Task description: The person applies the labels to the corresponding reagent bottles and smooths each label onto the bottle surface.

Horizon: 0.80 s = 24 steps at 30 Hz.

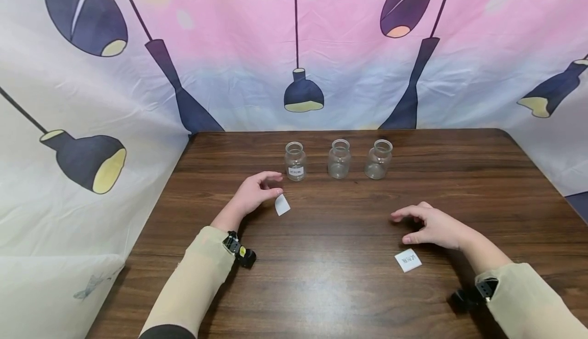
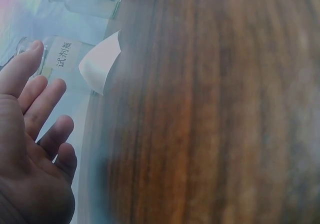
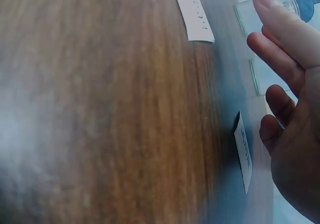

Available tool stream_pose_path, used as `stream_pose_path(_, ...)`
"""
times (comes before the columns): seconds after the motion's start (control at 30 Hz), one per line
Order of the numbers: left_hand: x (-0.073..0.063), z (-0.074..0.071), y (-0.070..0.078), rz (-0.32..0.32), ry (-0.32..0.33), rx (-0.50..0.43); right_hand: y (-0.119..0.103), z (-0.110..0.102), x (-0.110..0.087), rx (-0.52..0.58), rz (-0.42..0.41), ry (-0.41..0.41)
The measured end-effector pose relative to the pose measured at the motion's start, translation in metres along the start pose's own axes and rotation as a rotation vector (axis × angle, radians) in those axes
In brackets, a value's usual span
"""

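My left hand (image 1: 255, 194) hovers beside the left glass jar (image 1: 295, 153), fingers loosely bent around nothing. That jar carries a printed white label (image 2: 63, 55). A small curled piece of white paper (image 1: 282, 205) lies just below my left thumb. My right hand (image 1: 436, 228) hangs over the right side of the table with its fingers parted and bare. Near its thumb lies a white square label (image 1: 408, 260) with dark printed characters. The right wrist view shows a second printed label (image 3: 243, 154) close to the fingers, hidden behind the hand in the head view.
Two more jars, a middle glass jar (image 1: 339, 160) and a right glass jar (image 1: 378, 160), stand in line with the labelled one, both lidless and without labels. A dark wooden table (image 1: 317, 257) bears everything. Behind it hangs a patterned cloth (image 1: 248, 94).
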<state>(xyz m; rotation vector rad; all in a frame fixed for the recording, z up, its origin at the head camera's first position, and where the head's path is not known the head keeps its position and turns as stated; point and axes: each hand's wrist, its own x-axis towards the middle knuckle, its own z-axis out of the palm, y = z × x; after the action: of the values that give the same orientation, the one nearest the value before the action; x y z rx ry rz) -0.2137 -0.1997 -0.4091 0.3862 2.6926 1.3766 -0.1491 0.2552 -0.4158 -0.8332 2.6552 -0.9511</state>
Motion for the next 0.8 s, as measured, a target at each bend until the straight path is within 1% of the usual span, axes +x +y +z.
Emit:
stream_pose_path(0.23,-0.001,0.0,0.0,-0.003,0.002,0.003,0.0,0.003,-0.005,0.01,0.023,-0.015)
stream_pose_path(0.47,-0.001,-0.001,0.0,0.011,-0.005,0.022,-0.002,0.008,-0.014,0.012,-0.005,0.014)
stream_pose_path(0.7,0.0,-0.001,-0.001,0.004,-0.013,0.035,-0.005,0.014,-0.016,-0.053,0.0,-0.018)
stream_pose_path(0.8,0.0,0.0,-0.001,0.005,-0.012,0.035,-0.006,0.016,-0.017,-0.072,-0.002,-0.017)
